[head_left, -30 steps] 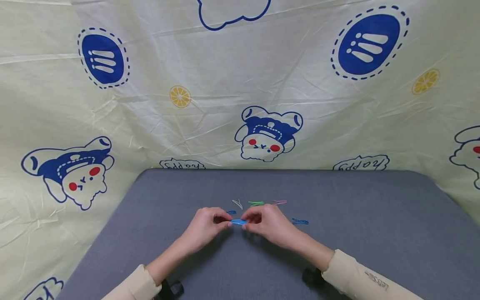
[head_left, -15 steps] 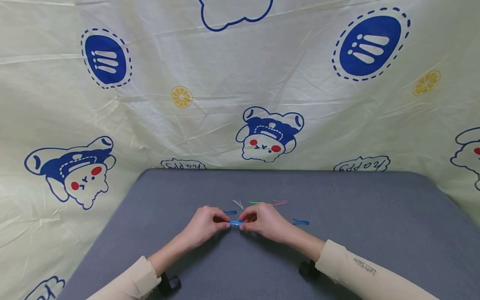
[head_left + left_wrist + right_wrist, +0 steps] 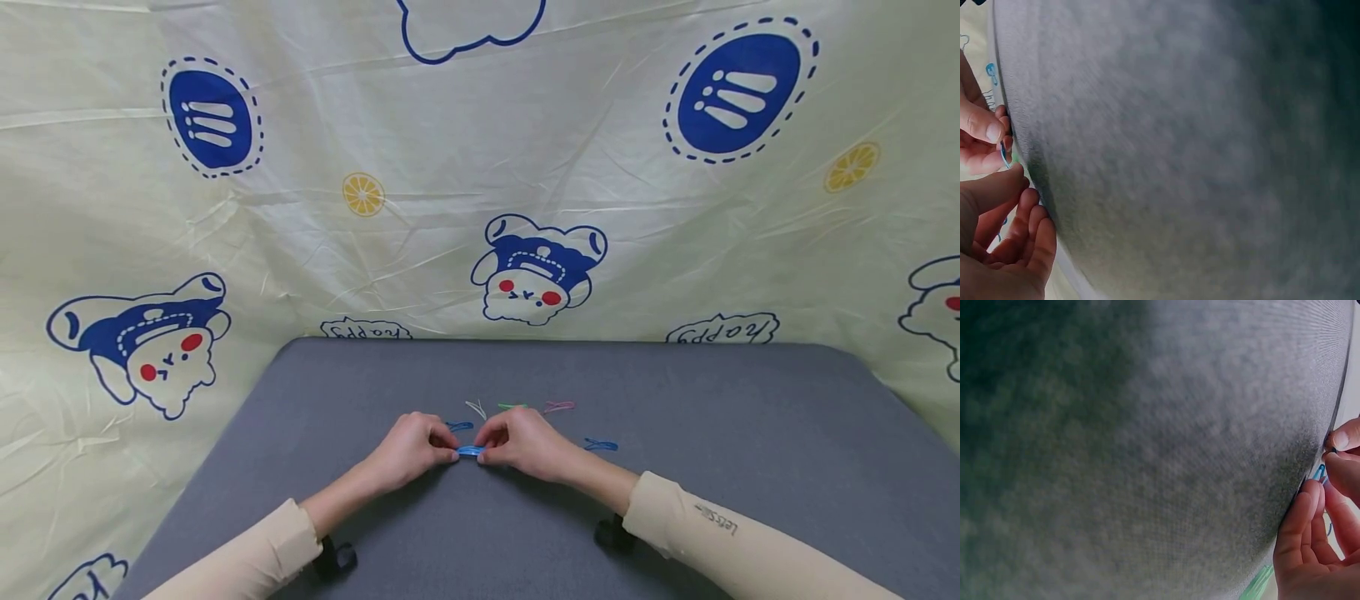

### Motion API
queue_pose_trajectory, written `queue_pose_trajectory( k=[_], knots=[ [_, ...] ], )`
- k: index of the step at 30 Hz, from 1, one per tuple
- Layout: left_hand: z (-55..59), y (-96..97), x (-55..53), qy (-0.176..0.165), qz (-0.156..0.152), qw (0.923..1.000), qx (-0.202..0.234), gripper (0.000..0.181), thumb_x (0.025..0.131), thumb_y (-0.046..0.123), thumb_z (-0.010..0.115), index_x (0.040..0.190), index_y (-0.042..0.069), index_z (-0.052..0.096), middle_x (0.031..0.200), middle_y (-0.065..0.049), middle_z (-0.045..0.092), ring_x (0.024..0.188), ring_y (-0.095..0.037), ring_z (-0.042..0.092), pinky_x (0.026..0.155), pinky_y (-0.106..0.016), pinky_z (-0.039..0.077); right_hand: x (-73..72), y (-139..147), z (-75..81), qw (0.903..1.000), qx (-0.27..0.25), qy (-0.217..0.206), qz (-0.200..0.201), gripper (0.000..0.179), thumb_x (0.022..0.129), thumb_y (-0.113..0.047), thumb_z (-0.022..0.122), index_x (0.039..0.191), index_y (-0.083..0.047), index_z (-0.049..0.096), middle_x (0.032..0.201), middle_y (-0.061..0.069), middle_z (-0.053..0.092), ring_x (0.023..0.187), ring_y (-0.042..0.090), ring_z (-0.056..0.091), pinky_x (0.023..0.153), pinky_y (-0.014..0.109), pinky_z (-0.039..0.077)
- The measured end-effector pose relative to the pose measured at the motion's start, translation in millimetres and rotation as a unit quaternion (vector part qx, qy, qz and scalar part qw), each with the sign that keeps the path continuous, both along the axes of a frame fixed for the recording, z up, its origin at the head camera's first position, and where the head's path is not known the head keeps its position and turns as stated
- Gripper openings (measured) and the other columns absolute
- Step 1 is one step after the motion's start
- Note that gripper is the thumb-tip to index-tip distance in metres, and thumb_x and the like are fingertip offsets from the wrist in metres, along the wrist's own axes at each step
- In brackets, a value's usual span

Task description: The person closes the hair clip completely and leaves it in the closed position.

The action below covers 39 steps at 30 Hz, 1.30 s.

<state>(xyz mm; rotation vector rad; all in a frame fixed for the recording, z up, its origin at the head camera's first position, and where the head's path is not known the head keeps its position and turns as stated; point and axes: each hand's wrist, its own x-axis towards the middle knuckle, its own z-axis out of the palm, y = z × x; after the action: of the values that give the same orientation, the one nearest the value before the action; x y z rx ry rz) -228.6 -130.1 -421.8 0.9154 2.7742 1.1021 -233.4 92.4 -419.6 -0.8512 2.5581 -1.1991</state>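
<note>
Between my two hands is a small, slim blue hair clip [image 3: 469,451], held just over the grey table. My left hand [image 3: 408,450] pinches its left end between thumb and fingertips. The right hand [image 3: 528,446] pinches the other end, so only the clip's middle shows. In the left wrist view, a thin blue edge of the clip [image 3: 1004,155] appears between the two thumbs. The right wrist view shows a narrow blue piece of it [image 3: 1319,472] beside the fingertips. Fingers hide its ends.
Behind the hands lie a white clip [image 3: 476,408], a partly hidden green clip [image 3: 512,407] and a pink clip [image 3: 558,407]. One blue clip [image 3: 461,426] is close behind the left fingers; another blue clip [image 3: 601,445] lies right. A printed cloth [image 3: 435,267] hangs beyond the grey table [image 3: 720,467].
Both hands have shifted slightly left and nearer the body, still pinching the blue clip, and have drawn slightly closer together. The right hand covers more of the green clip.
</note>
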Motion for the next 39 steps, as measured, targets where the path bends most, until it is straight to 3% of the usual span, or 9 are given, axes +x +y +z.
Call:
queue_pose_trajectory(
  k=[21, 39],
  knots=[
    [-4.6, -0.9, -2.5, -0.031, 0.027, 0.9990, 0.019, 0.006, 0.078, 0.001, 0.078, 0.079, 0.007, 0.076, 0.074, 0.009, 0.062, 0.066, -0.005, 0.057, 0.059, -0.023, 0.047, -0.4, -1.9, -2.5, 0.9998, 0.019, 0.008, -0.002, 0.006, 0.084, -0.007, 0.077, 0.087, -0.010, 0.073, 0.070, -0.009, 0.064, 0.066, 0.007, 0.058, 0.061, 0.025, 0.046],
    [-2.4, -3.1, 0.2, -0.032, 0.013, 0.9993, 0.018, 0.006, 0.079, 0.002, 0.079, 0.082, 0.006, 0.075, 0.075, 0.008, 0.061, 0.066, -0.004, 0.056, 0.059, -0.022, 0.047, -0.9, 0.1, -1.3, 0.9998, 0.014, -0.001, 0.014, 0.007, 0.086, -0.008, 0.076, 0.092, -0.009, 0.074, 0.073, -0.009, 0.064, 0.068, 0.007, 0.059, 0.063, 0.025, 0.048]
  ],
)
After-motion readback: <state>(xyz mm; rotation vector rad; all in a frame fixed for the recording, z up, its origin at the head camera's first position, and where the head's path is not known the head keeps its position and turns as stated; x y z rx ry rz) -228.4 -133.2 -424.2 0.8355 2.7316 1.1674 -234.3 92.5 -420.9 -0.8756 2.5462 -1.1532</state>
